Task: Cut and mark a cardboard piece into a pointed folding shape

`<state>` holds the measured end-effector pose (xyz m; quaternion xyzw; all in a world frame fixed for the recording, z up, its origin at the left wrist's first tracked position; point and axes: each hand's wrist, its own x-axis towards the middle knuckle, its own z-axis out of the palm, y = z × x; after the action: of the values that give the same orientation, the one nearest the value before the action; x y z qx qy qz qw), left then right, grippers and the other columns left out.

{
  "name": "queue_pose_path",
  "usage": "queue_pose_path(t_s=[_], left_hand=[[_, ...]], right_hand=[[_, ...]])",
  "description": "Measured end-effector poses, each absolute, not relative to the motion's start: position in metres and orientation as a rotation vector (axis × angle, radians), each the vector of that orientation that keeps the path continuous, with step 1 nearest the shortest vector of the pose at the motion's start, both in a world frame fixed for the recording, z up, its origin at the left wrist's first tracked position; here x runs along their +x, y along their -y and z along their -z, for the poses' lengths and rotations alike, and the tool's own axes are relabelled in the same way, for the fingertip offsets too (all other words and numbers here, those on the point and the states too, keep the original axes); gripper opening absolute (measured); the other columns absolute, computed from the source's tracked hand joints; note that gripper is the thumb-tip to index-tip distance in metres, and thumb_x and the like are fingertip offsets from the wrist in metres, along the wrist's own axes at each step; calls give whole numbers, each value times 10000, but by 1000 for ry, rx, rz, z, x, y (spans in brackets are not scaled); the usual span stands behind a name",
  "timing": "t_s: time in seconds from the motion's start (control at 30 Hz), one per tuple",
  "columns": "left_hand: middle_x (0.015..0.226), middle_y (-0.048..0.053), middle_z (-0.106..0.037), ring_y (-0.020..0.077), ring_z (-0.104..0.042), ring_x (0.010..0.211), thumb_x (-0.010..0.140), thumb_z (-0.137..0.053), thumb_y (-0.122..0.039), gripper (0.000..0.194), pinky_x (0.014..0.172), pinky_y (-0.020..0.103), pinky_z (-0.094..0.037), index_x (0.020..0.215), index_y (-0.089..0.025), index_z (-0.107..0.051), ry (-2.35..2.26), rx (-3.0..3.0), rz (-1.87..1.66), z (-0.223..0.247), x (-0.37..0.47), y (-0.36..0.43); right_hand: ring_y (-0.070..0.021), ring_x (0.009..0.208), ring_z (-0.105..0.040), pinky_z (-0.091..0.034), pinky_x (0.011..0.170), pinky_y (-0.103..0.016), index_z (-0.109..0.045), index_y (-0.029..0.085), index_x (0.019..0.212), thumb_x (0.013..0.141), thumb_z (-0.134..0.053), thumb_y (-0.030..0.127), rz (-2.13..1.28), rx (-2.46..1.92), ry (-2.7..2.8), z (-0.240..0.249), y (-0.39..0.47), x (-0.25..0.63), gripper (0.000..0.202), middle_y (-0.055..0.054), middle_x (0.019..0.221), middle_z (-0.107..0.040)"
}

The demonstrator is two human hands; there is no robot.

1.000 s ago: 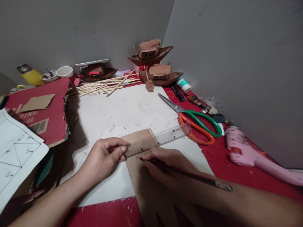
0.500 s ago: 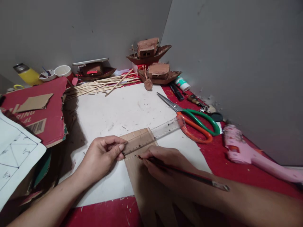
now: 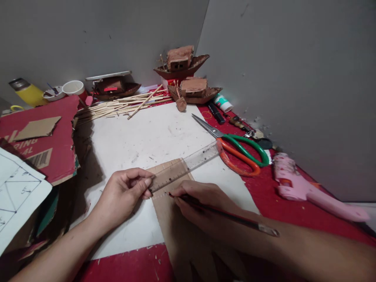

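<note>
A clear plastic ruler (image 3: pixel 176 172) lies slanted across the upper part of a brown cardboard piece (image 3: pixel 169 215). My left hand (image 3: pixel 126 194) pinches the ruler's left end at the cardboard's left edge. Just below the ruler, my right hand (image 3: pixel 202 203) grips a dark pencil (image 3: pixel 232 215), its tip end close to a row of small marks on the cardboard. White paper (image 3: pixel 132 141) is spread underneath. The ruler's far end meets the orange handle of the large scissors (image 3: pixel 239 150). Shadow darkens the cardboard's lower part, which has pointed cutouts.
Red cardboard (image 3: pixel 55 137) and a drawn sheet (image 3: pixel 20 196) are at left. Behind lie thin wooden sticks (image 3: pixel 117 105), model boats (image 3: pixel 194 88), a cup (image 3: pixel 73 88) and a yellow bottle (image 3: pixel 29 93). A pink glue gun (image 3: pixel 305 188) rests at right, near a black marker (image 3: pixel 216 113).
The whole view has shifted slightly, so things appear a little further left. Both hands keep their holds on the ruler and pencil.
</note>
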<state>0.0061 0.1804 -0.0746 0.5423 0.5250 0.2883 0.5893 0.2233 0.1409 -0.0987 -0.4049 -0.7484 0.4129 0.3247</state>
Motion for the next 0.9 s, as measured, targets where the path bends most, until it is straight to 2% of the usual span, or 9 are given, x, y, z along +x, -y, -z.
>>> queue_pose_path(t_s=[0.33, 0.47, 0.6, 0.73, 0.9], left_hand=[[589, -13, -663, 86, -573, 553, 825, -675, -251, 134, 565, 182, -453, 890, -152, -739, -1207, 1261, -681, 77, 4, -180], [583, -9, -665, 84, -569, 547, 817, -686, -257, 136, 561, 183, -453, 878, -149, -741, -1207, 1248, -688, 76, 5, -181], [573, 4, -674, 83, -569, 531, 800, -712, -261, 148, 559, 185, -461, 869, -133, -741, -1213, 1217, -731, 74, 5, -182], [559, 9, -683, 98, -606, 520, 758, -775, -280, 184, 564, 200, -502, 857, -131, -734, -1214, 1112, -849, 69, 4, -181], [610, -1, -714, 107, -659, 546, 719, -833, -284, 230, 587, 198, -544, 881, -164, -724, -1176, 1010, -963, 63, 2, -179]], right_hand=[[-108, 611, -486, -375, 559, -229, -598, 197, 871, 935, -488, 147, -1093, -1098, 1964, 101, -140, 224, 137, 32, 710, -568], [-111, 598, -481, -378, 541, -232, -598, 194, 824, 923, -506, 155, -1085, -1120, 1961, 101, -141, 223, 141, 31, 685, -563], [-111, 616, -571, -430, 546, -217, -653, 201, 864, 905, -530, 133, -1101, -1103, 1868, 90, -141, 226, 146, 17, 725, -647], [-117, 592, -650, -510, 555, -237, -676, 238, 1074, 978, -503, 248, -1027, -1139, 1538, 78, -141, 233, 198, -14, 827, -717], [-139, 566, -650, -528, 506, -253, -676, 210, 997, 967, -509, 452, -1147, -1242, 1217, 84, -152, 238, 296, -57, 806, -720]])
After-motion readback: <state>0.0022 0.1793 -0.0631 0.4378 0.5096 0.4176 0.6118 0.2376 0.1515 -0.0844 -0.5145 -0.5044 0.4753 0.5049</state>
